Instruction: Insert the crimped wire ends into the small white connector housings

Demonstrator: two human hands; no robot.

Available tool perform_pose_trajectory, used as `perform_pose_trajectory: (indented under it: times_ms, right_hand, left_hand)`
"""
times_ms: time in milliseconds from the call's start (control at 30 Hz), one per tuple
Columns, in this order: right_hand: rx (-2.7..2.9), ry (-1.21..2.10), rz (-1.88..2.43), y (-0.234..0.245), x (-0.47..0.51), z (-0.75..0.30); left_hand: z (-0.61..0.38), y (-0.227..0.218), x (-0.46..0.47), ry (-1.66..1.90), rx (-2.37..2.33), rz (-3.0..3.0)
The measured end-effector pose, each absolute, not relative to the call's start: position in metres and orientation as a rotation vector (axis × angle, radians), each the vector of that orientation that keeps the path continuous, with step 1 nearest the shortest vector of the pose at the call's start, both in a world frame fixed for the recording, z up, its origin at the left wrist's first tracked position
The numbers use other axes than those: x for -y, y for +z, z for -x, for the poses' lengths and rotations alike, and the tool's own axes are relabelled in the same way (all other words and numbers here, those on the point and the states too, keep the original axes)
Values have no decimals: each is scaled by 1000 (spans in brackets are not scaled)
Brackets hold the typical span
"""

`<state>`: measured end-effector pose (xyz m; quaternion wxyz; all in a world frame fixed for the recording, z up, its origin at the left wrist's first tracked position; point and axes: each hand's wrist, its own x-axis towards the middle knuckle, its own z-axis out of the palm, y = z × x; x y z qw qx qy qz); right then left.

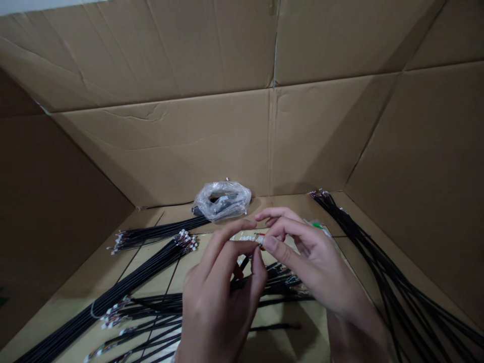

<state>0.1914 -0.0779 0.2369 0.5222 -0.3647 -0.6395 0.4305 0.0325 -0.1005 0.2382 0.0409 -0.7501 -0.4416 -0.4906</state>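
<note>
In the middle of the head view my left hand [221, 285] pinches the thin coloured wires at the end of a black cable [245, 262]. My right hand [312, 257] meets it from the other side, thumb and finger closed on a small white connector [260, 239] at that wire end. A short red wire shows beside the connector; the fingertips hide much of it. Below both hands lies a loose bunch of black cables [276, 285], with stripped or coloured ends at the right and white connectors at the left.
Tied black cables [139, 275] with white connectors lie at the left, another bundle [162, 231] behind them. A clear plastic bag [223, 201] sits at the back. More black cables [359, 247] run down the right side. Tall cardboard walls [189, 146] enclose the surface.
</note>
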Motion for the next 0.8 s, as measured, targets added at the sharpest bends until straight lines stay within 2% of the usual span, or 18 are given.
perform_pose_trajectory:
  times_ms: [233, 567, 667, 800]
  right_hand:
    - [1429, 700, 1173, 237, 83, -184]
    - [1484, 836, 1094, 236, 86, -190]
    - [1504, 964, 979, 237, 86, -195]
    - [1488, 1066, 887, 238, 83, -196]
  left_hand:
    - [-36, 233, 92, -1550, 1312, 2179]
    - [-30, 232, 97, -1545, 1347, 2251]
    - [-30, 233, 99, -1692, 1440, 2302]
    - [-32, 237, 99, -2168, 1610, 2263]
